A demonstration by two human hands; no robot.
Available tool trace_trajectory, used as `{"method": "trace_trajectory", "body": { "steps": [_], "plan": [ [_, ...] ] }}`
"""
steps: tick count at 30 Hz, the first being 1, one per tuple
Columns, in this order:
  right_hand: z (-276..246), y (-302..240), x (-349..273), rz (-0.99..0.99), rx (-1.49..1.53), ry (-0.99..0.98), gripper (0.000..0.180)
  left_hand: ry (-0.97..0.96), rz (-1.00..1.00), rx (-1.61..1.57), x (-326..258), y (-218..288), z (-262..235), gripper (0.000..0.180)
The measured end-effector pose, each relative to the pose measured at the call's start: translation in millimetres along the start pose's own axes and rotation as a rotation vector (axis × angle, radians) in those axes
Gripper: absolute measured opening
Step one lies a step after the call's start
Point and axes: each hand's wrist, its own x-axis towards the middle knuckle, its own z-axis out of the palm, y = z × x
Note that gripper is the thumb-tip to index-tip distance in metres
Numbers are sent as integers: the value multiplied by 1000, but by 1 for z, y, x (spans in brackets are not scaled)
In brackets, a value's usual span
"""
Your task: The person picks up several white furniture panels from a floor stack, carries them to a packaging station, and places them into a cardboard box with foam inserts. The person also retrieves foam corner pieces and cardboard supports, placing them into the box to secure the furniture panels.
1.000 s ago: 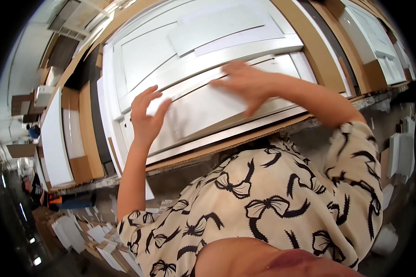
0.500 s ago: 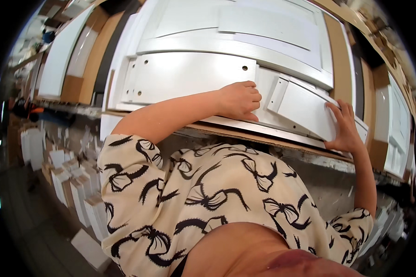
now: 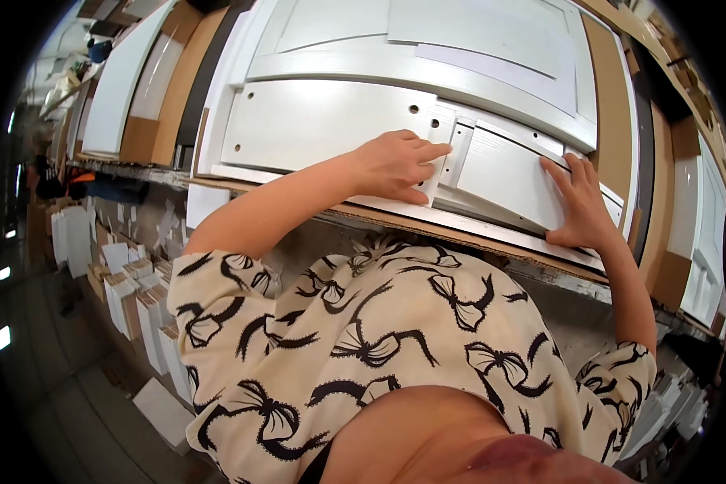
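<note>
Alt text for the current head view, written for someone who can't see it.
A person's right hand spans the right end of a short white board, while the left hand is at the right end of a longer white board with holes. A large framed white panel lies just beyond both boards.

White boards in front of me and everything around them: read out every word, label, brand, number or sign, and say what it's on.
None that can be read.
The long white board by the left hand and the small white board at the right hand: no lettering visible.
Background stacks: too small and blurred to tell.
</note>
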Motion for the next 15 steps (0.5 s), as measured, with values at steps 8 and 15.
{"method": "trace_trajectory", "body": {
  "steps": [8,15],
  "plan": [
    [-5,4,5,-2,-53,-2,101,126,96,136,8,-1,12,34],
    [-5,4,5,41,-51,-22,104,23,10,131,-2,-17,2,37]
  ]
}}
